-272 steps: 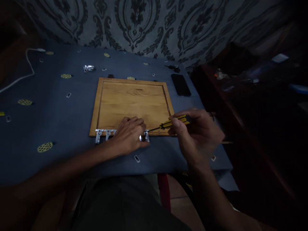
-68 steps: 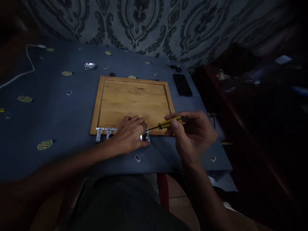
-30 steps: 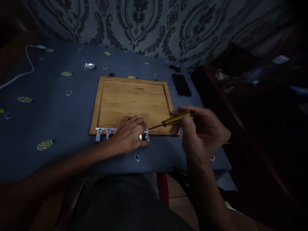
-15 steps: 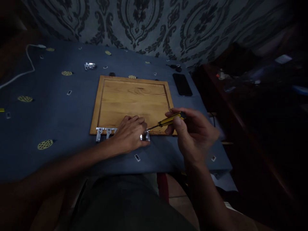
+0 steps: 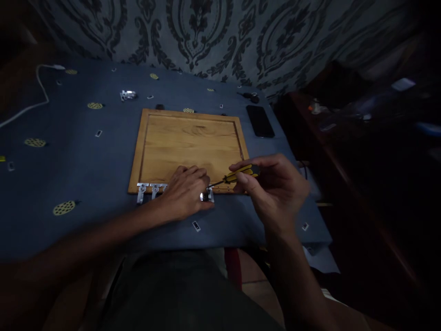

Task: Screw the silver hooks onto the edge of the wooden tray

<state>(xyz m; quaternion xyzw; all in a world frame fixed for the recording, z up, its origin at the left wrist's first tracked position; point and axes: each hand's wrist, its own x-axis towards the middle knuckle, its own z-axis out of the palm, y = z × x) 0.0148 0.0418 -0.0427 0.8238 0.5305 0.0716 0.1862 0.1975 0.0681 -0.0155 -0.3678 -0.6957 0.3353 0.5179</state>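
Observation:
A framed wooden panel [image 5: 191,142] lies flat on the blue table. Along its near edge sit several metal hinges, among them the leftmost hinge [image 5: 141,193] and one beside it [image 5: 155,190]. My left hand [image 5: 188,191] is closed over that edge, its thumb and fingers holding a shiny hinge [image 5: 206,196] against the wood. My right hand [image 5: 275,188] grips a yellow-and-black screwdriver [image 5: 243,174] by its handle. The screwdriver's thin shaft slants left and down, and its tip meets the hinge by my left fingers. My left hand hides part of the hinge row.
Another metal hinge [image 5: 128,95] lies behind the panel at the left. A black phone [image 5: 260,121] and a small dark object with a cord [image 5: 251,96] lie at the right. A white cable [image 5: 43,87] curves across the left. The patterned wall [image 5: 198,41] bounds the back.
My right hand has shifted slightly left, and its fingers have changed position around the screwdriver handle. My left hand stays on the hinge.

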